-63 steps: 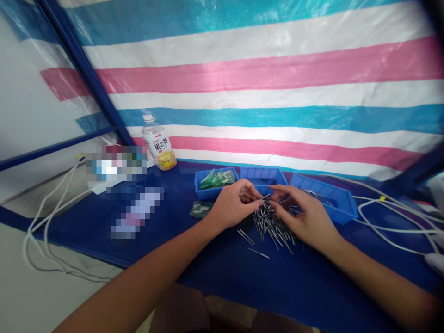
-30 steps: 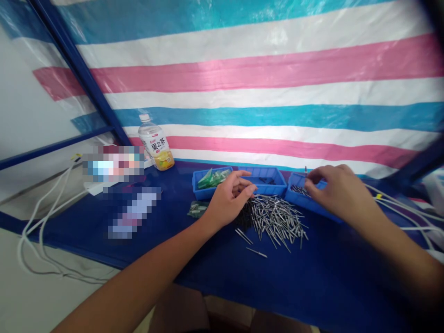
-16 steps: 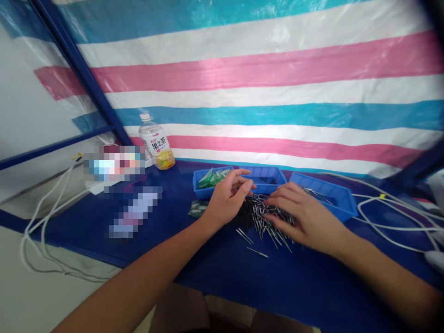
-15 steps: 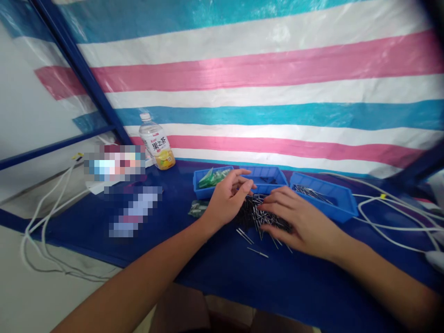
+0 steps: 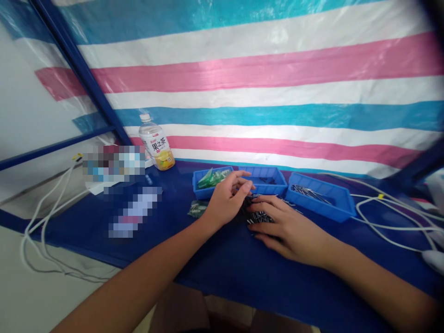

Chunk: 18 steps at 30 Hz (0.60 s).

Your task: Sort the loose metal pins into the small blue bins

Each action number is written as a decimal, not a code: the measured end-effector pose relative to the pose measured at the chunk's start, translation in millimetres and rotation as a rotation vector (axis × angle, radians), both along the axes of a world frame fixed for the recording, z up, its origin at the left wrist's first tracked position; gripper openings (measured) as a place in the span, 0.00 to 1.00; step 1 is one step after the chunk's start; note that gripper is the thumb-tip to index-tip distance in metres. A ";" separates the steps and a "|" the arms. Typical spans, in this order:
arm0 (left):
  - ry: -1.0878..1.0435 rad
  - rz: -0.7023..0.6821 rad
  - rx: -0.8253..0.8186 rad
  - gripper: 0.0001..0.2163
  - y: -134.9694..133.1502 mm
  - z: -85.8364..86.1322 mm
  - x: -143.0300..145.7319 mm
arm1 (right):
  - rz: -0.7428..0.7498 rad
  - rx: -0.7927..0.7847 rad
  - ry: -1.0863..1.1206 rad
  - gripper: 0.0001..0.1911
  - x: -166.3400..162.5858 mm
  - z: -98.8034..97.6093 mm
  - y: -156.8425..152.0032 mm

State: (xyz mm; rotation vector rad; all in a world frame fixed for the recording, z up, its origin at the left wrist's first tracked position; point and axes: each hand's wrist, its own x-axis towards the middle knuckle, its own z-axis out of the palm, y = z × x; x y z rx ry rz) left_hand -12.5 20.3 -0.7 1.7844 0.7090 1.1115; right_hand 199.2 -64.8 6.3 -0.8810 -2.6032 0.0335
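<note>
A heap of thin metal pins [image 5: 257, 215] lies on the blue table [image 5: 222, 263], mostly hidden under my right hand [image 5: 286, 227]. That hand lies flat on the heap, fingers stretched out to the left. My left hand [image 5: 227, 201] stands on its edge at the heap's left side, fingers gently curved and apart, almost touching the right fingertips. Behind them stand three blue trays: the left tray [image 5: 203, 189] holds green packets, the middle tray [image 5: 277, 187] looks nearly bare, and the right tray [image 5: 338, 210] holds more pins.
A tea bottle [image 5: 157, 145] stands at the back left by the blue frame post [image 5: 83, 74]. A small clear packet [image 5: 197, 209] lies left of my left hand. White cables [image 5: 385, 215] trail on the right and more white cables [image 5: 41, 226] hang off the left. A striped tarp [image 5: 263, 78] forms the back wall.
My right hand went to the right tray, came back and swept leftward over the heap, pushing the scattered pins together against my left hand. The left hand has barely moved.
</note>
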 end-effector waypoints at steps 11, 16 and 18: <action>0.030 0.042 -0.002 0.15 1.5 0.4 -0.6 | -0.107 0.008 0.068 0.10 17.6 -10.0 16.1; 0.037 0.047 0.008 0.14 1.1 1.3 0.0 | -0.188 -0.022 0.162 0.08 18.6 -10.0 16.1; 0.053 0.046 0.021 0.13 0.8 1.7 0.1 | -0.225 -0.030 0.220 0.07 19.0 -9.9 16.3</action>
